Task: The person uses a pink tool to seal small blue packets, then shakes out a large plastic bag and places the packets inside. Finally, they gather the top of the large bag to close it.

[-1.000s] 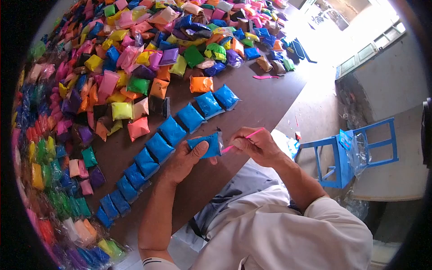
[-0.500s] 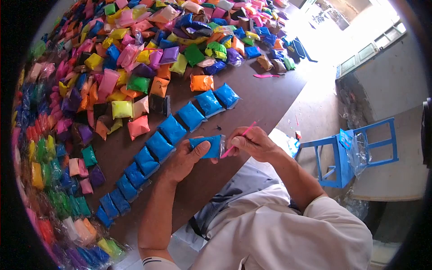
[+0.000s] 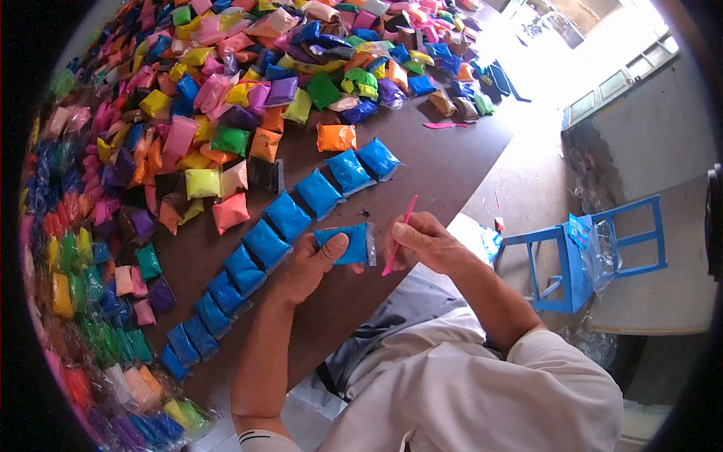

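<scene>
My left hand (image 3: 312, 264) grips a small clear packet of blue clay-like material (image 3: 348, 242), thumb on top, its clear end flap facing right. In my right hand (image 3: 423, 239) a thin pink plastic stick (image 3: 400, 235) is pinched between thumb and fingers, a little apart from the packet's flap. A slanting row of similar blue packets (image 3: 267, 244) lies on the brown table (image 3: 444, 169) just beyond my left hand. Beyond the row sits an orange packet (image 3: 336, 138).
A large heap of many-coloured packets (image 3: 226, 90) covers the table's far and left side. Another pink plastic piece (image 3: 444, 125) lies near the far right edge. Right of the table stands a blue chair (image 3: 568, 264) with clear plastic bags (image 3: 600, 256) on it.
My right hand has drawn slightly right, and the pink stick has moved off the packet's end and turned more upright. The left hand still holds the blue packet, nearly in place.
</scene>
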`<state>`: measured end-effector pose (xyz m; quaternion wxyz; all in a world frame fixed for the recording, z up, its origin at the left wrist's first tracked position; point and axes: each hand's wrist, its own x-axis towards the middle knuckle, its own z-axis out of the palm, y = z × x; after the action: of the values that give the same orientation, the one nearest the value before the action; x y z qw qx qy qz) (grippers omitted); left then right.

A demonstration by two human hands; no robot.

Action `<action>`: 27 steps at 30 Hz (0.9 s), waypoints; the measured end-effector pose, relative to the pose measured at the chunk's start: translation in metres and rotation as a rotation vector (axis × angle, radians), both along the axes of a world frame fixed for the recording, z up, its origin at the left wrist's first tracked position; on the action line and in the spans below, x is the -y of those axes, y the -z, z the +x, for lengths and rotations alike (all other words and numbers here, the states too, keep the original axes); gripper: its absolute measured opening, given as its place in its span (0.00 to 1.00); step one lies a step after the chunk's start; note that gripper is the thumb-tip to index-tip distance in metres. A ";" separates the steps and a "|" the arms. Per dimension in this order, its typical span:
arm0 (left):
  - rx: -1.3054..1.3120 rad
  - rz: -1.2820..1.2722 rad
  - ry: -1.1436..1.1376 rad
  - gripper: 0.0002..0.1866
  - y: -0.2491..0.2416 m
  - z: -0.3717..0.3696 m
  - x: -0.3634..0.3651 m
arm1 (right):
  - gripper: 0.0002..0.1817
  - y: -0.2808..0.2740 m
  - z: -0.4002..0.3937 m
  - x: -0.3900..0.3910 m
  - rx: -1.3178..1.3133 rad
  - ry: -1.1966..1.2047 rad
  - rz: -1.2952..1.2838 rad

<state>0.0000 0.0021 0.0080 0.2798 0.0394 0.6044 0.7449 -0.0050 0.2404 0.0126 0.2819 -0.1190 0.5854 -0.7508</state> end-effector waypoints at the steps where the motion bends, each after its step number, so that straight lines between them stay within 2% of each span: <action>1: 0.000 -0.011 0.013 0.20 0.002 -0.001 0.001 | 0.25 -0.002 0.000 -0.001 -0.007 0.040 -0.004; 5: -0.051 0.040 0.006 0.20 0.001 -0.001 -0.003 | 0.26 -0.009 0.001 -0.004 -0.177 0.191 0.115; 8: -0.081 0.062 0.009 0.20 0.006 -0.001 -0.003 | 0.19 -0.015 0.003 -0.002 -0.266 0.241 0.220; 11: -0.055 0.094 0.002 0.20 0.007 -0.001 -0.003 | 0.18 -0.011 0.004 -0.002 -0.335 0.248 0.298; 17: -0.035 0.063 0.016 0.20 0.003 -0.001 -0.002 | 0.24 -0.011 0.005 0.000 -0.362 0.269 0.258; 27: -0.049 0.105 0.000 0.19 0.004 -0.001 -0.003 | 0.23 -0.016 0.006 0.001 -0.350 0.284 0.254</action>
<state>-0.0006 0.0055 0.0036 0.2627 0.0722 0.5713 0.7742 0.0006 0.2395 0.0287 0.0809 -0.1276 0.7257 -0.6712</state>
